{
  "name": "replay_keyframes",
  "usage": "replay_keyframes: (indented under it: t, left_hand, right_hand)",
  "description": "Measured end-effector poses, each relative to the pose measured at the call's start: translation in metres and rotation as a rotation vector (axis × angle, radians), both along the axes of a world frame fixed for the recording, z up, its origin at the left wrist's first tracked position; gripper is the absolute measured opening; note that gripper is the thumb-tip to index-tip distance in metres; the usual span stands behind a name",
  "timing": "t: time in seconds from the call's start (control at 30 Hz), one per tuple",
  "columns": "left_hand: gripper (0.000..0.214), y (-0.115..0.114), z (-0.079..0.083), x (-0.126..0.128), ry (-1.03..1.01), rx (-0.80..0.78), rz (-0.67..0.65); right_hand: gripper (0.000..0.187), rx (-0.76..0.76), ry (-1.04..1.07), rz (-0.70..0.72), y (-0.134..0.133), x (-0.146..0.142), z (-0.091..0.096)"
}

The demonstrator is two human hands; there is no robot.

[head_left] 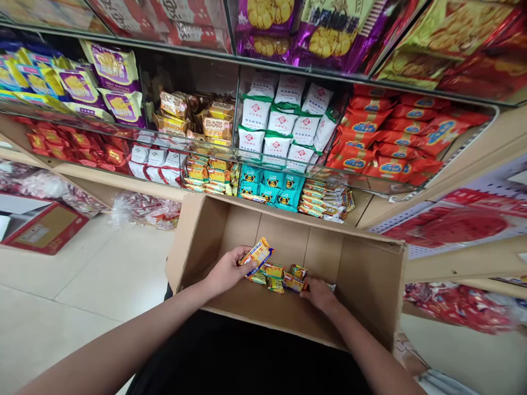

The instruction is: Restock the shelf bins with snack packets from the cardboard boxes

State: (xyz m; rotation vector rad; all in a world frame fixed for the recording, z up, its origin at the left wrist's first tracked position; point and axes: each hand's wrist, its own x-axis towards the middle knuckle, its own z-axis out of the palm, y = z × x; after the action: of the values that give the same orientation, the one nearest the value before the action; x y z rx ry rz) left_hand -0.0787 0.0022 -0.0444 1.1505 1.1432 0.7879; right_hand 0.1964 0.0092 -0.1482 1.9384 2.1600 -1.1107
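Cardboard box (pixel 370 274) sits before shelved teal packets (pixel 269 186).

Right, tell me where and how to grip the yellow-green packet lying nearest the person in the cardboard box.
Probably best pinch the yellow-green packet by its near end, coming from above through the open top of the cardboard box: that end looks uncovered, while other packets crowd its far end.

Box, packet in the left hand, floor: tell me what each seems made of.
Box: brown matte cardboard, going by its flat panels and fold lines.
Packet in the left hand: probably thin plastic film, slightly glossy, given its crinkled end.
Floor: likely ceramic or stone tile, smooth with a faint sheen, given its straight joints.
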Motion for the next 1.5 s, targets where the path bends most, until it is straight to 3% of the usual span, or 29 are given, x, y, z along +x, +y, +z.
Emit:
replay_keyframes:
  t: [0.1,0.2,0.33,0.47,0.57,0.67,0.87,0.97,1.07,1.27,1.4,1.5]
  left_hand:
    - [0.037,-0.003,0.001,0.002,-0.034,-0.112,0.087]
    - [0.037,-0.003,0.001,0.004,-0.050,-0.222,0.156]
    - [0.047,-0.001,-0.005,0.005,-0.051,-0.211,0.182]
    - [0.060,0.002,-0.010,0.013,-0.060,-0.095,0.080]
    - [0.053,0.000,-0.002,0.026,-0.091,-0.203,-0.031]
    - [0.050,-0.002,0.012,0.040,-0.139,-0.243,-0.067]
    - [0.051,0.001,0.032,0.054,-0.238,-0.169,-0.102]
    - [0.050,0.003,0.036,0.057,-0.247,-0.158,-0.094]
    - [0.049,0.006,0.038,0.058,-0.254,-0.212,-0.081]
    - [0.062,0.017,0.040,0.053,-0.289,-0.254,-0.119]
    - [0.051,0.011,0.038,0.055,-0.215,-0.141,-0.272]
    - [0.050,0.006,0.035,0.055,-0.176,-0.010,-0.368]
  right_hand:
    - [0.010,0.046,0.012,0.045,-0.004,0.000,0.002]
    - [0.014,0.073,0.079,0.079,-0.002,0.009,0.011]
    - [0.020,0.100,0.168,0.047,-0.006,0.018,0.029]
    - [0.024,0.032,0.527,-0.170,-0.021,0.004,0.060]
    - [0.024,-0.043,0.820,-0.260,-0.031,-0.016,0.081]
    - [0.023,-0.090,0.937,-0.301,-0.036,-0.032,0.090]
    - [0.030,-0.115,1.204,-0.540,-0.037,-0.045,0.101]
    - [0.042,-0.062,1.141,-0.576,-0.035,-0.047,0.109]
    - [0.039,0.010,1.040,-0.554,-0.034,-0.045,0.114]
    - [0.039,0.199,0.772,-0.290,-0.036,-0.030,0.127]
    - [0.038,0.282,0.664,-0.204,-0.038,-0.033,0.132]
    - [0.037,0.329,0.617,-0.229,-0.041,-0.038,0.130]
